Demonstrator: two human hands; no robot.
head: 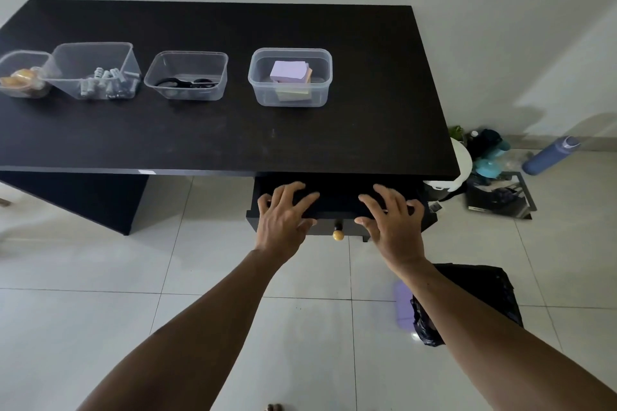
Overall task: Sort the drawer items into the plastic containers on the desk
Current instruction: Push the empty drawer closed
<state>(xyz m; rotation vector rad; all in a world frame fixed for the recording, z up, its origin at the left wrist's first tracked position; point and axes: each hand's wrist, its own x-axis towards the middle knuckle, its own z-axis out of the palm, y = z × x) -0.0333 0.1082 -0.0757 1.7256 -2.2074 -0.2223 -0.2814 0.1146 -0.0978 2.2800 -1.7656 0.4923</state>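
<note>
Black drawer half out under desk | your left hand and right hand rest spread-fingered on its front, gripping nothing | contents hidden in shadow | risk: a shove traps fingertips under desk edge, leftovers go unsorted

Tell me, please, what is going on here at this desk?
A person's left hand and right hand rest with spread fingers on the front of the slightly open drawer under the black desk. The inside of the drawer is too dark to see. Four clear containers stand on the desk. One holds sticky notes, one holds scissors, one holds small grey cylinders, and the leftmost holds something yellowish.
</note>
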